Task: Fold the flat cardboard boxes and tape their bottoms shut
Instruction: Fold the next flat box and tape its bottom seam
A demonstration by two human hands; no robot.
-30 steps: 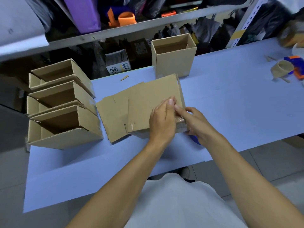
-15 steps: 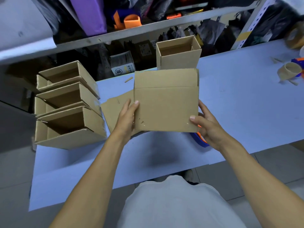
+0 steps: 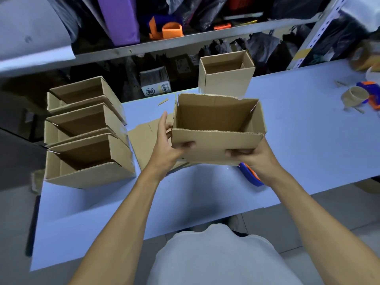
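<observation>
Both hands, left hand [image 3: 164, 147] and right hand [image 3: 255, 159], grip an opened, empty cardboard box [image 3: 216, 149] above the table [image 3: 308, 130].

Both hands, left hand [image 3: 164, 147] and right hand [image 3: 254, 159], hold an opened brown cardboard box [image 3: 216, 130] above the pale blue worktop [image 3: 298, 130].

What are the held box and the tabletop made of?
Held box: corrugated cardboard, matte brown; fluting shows along its cut top edges. Tabletop: smooth pale blue surface with a faint sheen, probably laminate or a plastic sheet; the picture cannot settle which.
</observation>
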